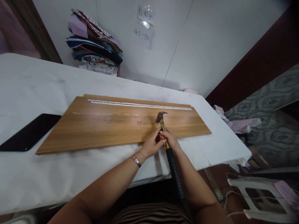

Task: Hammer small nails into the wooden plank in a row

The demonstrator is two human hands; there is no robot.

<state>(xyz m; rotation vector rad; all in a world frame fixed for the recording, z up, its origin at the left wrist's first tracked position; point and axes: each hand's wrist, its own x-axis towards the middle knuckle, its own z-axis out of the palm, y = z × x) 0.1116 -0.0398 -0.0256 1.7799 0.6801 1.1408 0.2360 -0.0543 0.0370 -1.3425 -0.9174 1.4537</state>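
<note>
My right hand (171,140) is closed round the yellow shaft of a claw hammer (173,166). The hammer's rusty head points away from me over a wooden board (79,124), and its black grip runs back towards my body. Close beside it, my left hand (151,144) has its fingers bent together at the board's near edge, touching or nearly touching my right fingers. Whatever it pinches is hidden. A short row of small dark nails or marks (142,123) lies on the board's middle. Further left, a thin nail (110,120) stands up from the wood.
Two white strips (140,105) run along the board's far side. A black flat slab (30,132) lies left of the board on the white-covered table (70,174). Folded cloths (95,46) are stacked against the wall. A white stool (263,199) stands at lower right.
</note>
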